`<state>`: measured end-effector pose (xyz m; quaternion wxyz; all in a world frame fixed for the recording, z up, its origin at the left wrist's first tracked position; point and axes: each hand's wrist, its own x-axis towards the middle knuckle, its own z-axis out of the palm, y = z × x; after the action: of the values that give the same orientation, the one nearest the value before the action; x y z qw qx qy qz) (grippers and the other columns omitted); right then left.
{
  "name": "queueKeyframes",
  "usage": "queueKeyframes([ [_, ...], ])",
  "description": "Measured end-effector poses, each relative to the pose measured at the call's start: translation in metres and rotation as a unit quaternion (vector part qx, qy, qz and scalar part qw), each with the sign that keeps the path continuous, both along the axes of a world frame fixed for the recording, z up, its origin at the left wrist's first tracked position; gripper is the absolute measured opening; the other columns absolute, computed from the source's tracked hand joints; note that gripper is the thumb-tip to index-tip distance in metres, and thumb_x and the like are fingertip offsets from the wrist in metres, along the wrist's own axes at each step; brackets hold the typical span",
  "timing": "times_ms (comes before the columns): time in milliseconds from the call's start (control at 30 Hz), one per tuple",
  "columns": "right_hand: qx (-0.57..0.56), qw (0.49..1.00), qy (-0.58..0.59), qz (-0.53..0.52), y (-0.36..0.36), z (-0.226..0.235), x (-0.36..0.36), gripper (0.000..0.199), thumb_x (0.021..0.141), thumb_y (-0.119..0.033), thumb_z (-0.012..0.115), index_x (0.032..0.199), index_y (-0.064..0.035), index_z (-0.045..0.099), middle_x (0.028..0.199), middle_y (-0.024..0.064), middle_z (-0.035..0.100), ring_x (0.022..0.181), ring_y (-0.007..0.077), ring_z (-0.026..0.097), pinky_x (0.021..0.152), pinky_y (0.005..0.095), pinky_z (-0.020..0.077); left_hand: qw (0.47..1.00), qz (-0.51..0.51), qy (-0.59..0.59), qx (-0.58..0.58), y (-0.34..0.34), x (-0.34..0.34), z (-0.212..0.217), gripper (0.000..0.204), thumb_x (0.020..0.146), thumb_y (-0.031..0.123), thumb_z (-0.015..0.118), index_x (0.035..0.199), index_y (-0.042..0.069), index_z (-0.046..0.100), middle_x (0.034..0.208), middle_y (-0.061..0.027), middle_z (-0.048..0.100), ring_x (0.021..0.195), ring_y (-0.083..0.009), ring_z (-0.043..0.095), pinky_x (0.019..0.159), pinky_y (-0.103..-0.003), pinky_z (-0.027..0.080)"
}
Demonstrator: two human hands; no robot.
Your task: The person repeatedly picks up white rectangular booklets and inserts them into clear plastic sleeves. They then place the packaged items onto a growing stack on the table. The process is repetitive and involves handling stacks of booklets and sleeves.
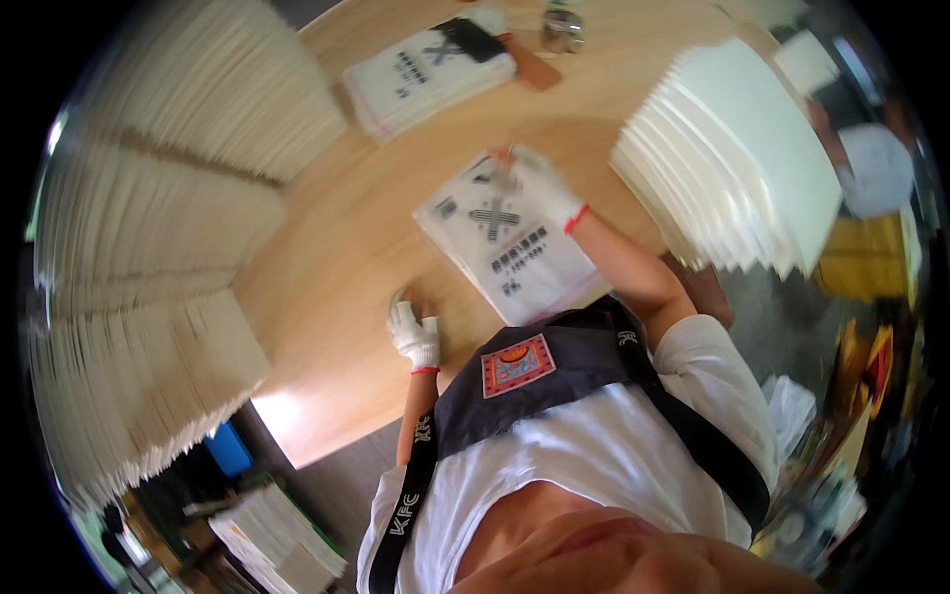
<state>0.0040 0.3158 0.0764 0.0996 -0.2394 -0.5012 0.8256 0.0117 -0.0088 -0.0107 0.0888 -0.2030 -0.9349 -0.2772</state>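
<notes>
The right hand (534,186), in a white glove (blurred, so I cannot tell whether it pinches anything), is over the far end of a white printed packet (510,267), which lies slanted on the wooden table (346,267) before the person. The left hand (413,335), also gloved, is loosely spread beside it, apart from the packet. Farther off lies a second packet (401,94) bearing a black object (473,40); tall paper stacks (148,346) stand left, a white stack (737,148) right.
</notes>
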Motion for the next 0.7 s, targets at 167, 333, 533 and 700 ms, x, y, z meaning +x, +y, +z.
queueKeyframes([
  [167,0.197,0.961,0.012,0.194,-0.016,0.095,0.167,0.024,0.092,-0.023,0.05,0.104,-0.005,0.061,0.084,0.0,0.061,0.068,0.0063,0.055,0.058,0.02,0.0451,0.998,-0.069,-0.014,0.001,0.0,0.002,0.002,0.041,0.075,0.016,0.061,0.115,0.008,0.054,0.118,-0.0127,0.054,0.108,-0.0327,0.049,0.093,-0.041,0.038],
  [333,0.246,0.957,-0.011,-0.153,-0.011,0.176,0.293,0.026,0.091,-0.02,0.043,0.089,0.0007,0.058,0.054,0.0037,0.051,0.041,0.0089,0.046,0.039,0.0213,0.0339,0.988,-0.153,0.009,0.005,-0.001,0.005,-0.001,0.038,0.075,0.014,0.062,0.112,0.009,0.055,0.116,-0.0119,0.055,0.108,-0.0316,0.05,0.092,-0.041,0.039],
  [533,0.259,0.879,-0.13,-0.378,0.111,0.179,0.373,0.019,0.09,-0.025,0.044,0.095,-0.0091,0.053,0.066,0.0013,0.054,0.041,0.0072,0.037,0.034,0.0201,0.0254,0.981,-0.193,-0.02,0.022,0.0,0.017,0.01,0.038,0.075,0.007,0.06,0.112,0.006,0.054,0.114,-0.0134,0.054,0.107,-0.0322,0.048,0.092,-0.041,0.039],
  [700,0.182,0.937,-0.142,-0.261,0.146,0.198,0.354,0.027,0.092,-0.026,0.044,0.104,-0.0041,0.054,0.071,0.0033,0.058,0.046,0.0053,0.046,0.034,0.0166,0.0323,0.986,-0.142,-0.049,0.068,0.001,0.047,0.007,0.038,0.076,0.003,0.058,0.114,0.004,0.053,0.115,-0.0136,0.054,0.107,-0.032,0.048,0.092,-0.04,0.038],
])
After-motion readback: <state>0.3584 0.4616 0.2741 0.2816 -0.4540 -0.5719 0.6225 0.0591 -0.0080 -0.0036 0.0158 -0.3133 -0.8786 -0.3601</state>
